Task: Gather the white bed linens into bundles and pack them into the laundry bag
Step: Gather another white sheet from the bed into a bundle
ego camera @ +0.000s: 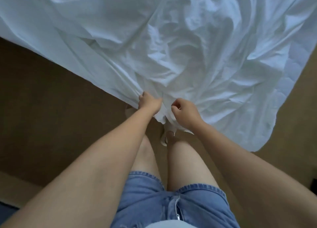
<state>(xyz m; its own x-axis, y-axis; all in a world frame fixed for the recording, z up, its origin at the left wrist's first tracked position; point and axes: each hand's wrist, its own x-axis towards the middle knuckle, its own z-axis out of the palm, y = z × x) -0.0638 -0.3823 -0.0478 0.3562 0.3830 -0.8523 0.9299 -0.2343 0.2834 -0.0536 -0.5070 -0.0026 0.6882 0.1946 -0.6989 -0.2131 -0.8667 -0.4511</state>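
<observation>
Below, white linens [171,47] spread over brown floor [42,99].

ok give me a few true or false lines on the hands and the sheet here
1. The left hand and the right hand both hold the white sheet at its near edge. True.
2. The white sheet is folded into a neat square. False: it lies spread out and wrinkled.
3. The right hand lies flat on the cloth. False: its fingers curl in a grip on it.
4. The person wears denim shorts. True.
</observation>
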